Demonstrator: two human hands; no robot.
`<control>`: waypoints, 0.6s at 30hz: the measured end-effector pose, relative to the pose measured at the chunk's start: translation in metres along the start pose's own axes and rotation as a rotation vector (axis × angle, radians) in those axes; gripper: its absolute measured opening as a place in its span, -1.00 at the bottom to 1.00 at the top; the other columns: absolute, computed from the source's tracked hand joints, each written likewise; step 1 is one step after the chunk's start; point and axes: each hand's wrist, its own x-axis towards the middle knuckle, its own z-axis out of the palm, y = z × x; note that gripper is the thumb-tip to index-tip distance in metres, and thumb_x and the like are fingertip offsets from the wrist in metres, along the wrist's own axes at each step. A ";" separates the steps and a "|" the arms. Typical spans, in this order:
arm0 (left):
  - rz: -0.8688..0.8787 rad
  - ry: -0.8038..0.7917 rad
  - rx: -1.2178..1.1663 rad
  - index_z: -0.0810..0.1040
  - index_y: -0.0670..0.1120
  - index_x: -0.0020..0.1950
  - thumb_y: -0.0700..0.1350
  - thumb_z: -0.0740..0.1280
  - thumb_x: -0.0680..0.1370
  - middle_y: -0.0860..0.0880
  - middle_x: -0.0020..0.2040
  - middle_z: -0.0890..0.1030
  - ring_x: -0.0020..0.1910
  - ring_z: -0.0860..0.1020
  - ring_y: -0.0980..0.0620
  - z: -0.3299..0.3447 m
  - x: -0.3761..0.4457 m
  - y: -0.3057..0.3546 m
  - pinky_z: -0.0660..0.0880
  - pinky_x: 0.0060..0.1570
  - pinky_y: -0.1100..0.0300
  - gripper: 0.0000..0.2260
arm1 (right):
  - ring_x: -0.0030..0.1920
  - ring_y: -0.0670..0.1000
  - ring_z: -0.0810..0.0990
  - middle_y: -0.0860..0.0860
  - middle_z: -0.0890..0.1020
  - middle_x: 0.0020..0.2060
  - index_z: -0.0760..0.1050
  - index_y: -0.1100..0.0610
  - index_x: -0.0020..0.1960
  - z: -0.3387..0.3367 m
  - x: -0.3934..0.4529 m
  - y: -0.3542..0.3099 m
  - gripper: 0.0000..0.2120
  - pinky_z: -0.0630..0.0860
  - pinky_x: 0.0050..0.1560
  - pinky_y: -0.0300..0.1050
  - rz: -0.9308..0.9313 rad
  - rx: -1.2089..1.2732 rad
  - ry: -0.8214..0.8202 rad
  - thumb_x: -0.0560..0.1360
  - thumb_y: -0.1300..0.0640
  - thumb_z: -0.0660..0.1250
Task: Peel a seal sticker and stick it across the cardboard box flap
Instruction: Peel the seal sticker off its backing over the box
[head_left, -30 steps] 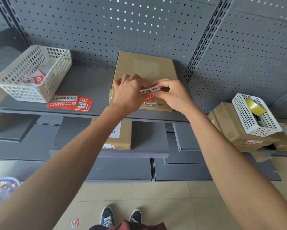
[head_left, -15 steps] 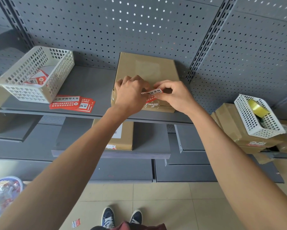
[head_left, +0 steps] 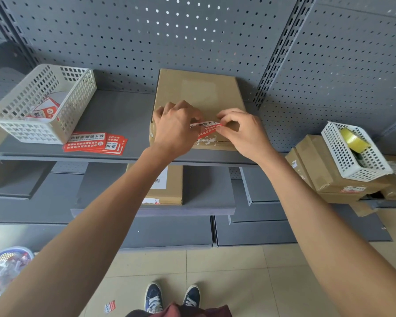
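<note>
Two hands pinch one red and white rectangular seal sticker (head_left: 206,129): the left hand (head_left: 175,129) holds its 9 o'clock end, the right hand (head_left: 242,132) its 3 o'clock end. It hangs just above the near edge of the flat brown cardboard box (head_left: 199,97) on the grey metal shelf (head_left: 114,115). I think it may fold onto itself or land crooked if one end drops first. Its long axis runs from 8 to 2 o'clock.

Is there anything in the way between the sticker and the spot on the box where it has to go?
Nothing visible. The left hand and right hand hold the seal sticker just above the front edge of the cardboard box. Some torn old sticker bits already sit there.
</note>
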 end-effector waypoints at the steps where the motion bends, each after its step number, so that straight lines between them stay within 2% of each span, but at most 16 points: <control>1: 0.001 0.000 0.000 0.68 0.10 0.07 0.09 0.44 0.51 0.06 0.21 0.60 0.23 0.46 -0.15 0.000 0.000 0.000 0.24 0.35 -0.11 -0.83 | 0.11 -0.18 0.58 -0.09 0.67 0.12 0.65 0.15 -0.13 -0.001 -0.001 0.000 -0.94 0.29 0.15 -0.56 0.005 -0.002 -0.006 0.49 0.17 0.50; 6: -0.001 0.002 -0.008 0.68 0.10 0.06 0.04 0.42 0.52 0.06 0.22 0.60 0.24 0.45 -0.14 -0.002 -0.001 0.001 0.22 0.35 -0.11 -0.86 | 0.13 -0.17 0.57 -0.09 0.67 0.15 0.64 0.12 -0.15 -0.002 0.000 -0.003 -0.93 0.28 0.15 -0.55 0.016 -0.001 -0.026 0.50 0.17 0.49; 10: -0.005 0.000 -0.007 0.67 0.10 0.06 0.01 0.42 0.53 0.05 0.23 0.60 0.24 0.45 -0.14 -0.002 -0.001 0.001 0.22 0.33 -0.10 -0.87 | 0.16 -0.17 0.57 -0.10 0.66 0.17 0.64 0.13 -0.08 -0.003 -0.001 -0.005 -0.94 0.27 0.15 -0.58 0.034 0.017 -0.016 0.49 0.16 0.49; 14: -0.001 -0.017 0.000 0.67 0.10 0.07 0.04 0.43 0.52 0.05 0.22 0.59 0.23 0.45 -0.15 -0.002 0.000 0.001 0.24 0.32 -0.10 -0.85 | 0.24 -0.20 0.51 -0.12 0.56 0.28 0.50 -0.02 0.25 0.006 -0.005 -0.008 -0.58 0.27 0.16 -0.61 0.031 0.122 -0.012 0.44 0.14 0.52; 16: 0.004 -0.017 0.005 0.67 0.09 0.07 0.04 0.43 0.52 0.04 0.22 0.60 0.23 0.45 -0.15 -0.003 0.000 0.001 0.24 0.31 -0.10 -0.85 | 0.31 -0.16 0.47 -0.10 0.51 0.32 0.52 0.01 0.26 0.016 -0.005 -0.010 -0.57 0.29 0.29 -0.46 -0.007 0.091 -0.009 0.43 0.13 0.54; 18: 0.007 -0.012 0.001 0.67 0.10 0.05 0.06 0.43 0.52 0.04 0.22 0.60 0.22 0.46 -0.15 -0.002 0.001 0.000 0.24 0.31 -0.10 -0.86 | 0.36 -0.09 0.45 -0.07 0.50 0.34 0.59 0.06 0.15 0.025 -0.003 -0.009 -0.70 0.30 0.39 -0.23 -0.023 0.022 0.028 0.44 0.11 0.53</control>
